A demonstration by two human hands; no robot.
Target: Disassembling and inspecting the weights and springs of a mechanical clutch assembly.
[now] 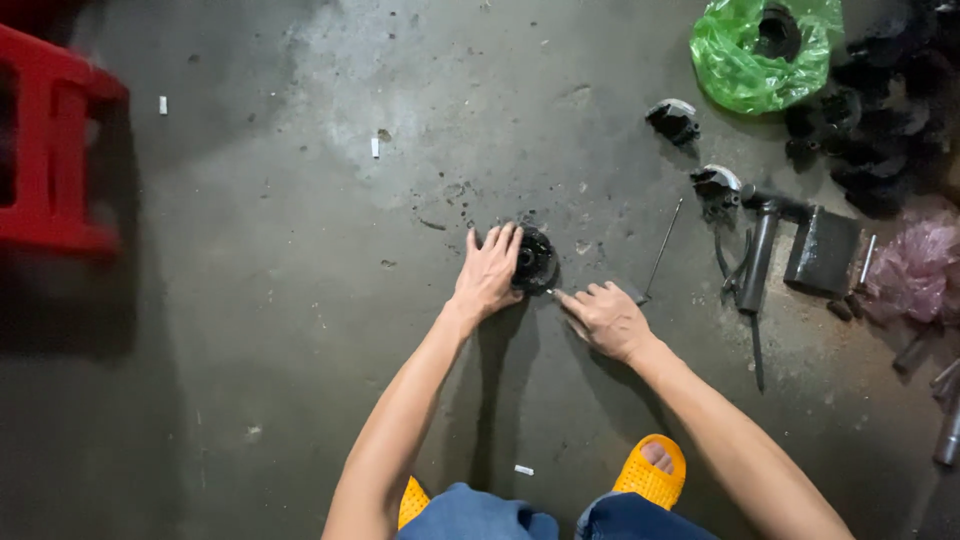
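Note:
A round black metal part (536, 260) lies on the grey concrete floor (300, 300). My left hand (487, 273) rests on its left side, fingers curled over it. My right hand (604, 318) is just to its right, pinching a small thin tool whose tip points at the part's lower edge. Which tool it is cannot be made out.
A thin metal rod (663, 247) lies right of my hands. Further right are pliers (737, 272), a black hammer-like tool (760, 255), a dark metal block (824, 250), several black parts (880, 120), a green plastic bag (752, 50) and a pink bag (915, 265). A red stool (50, 140) stands at left.

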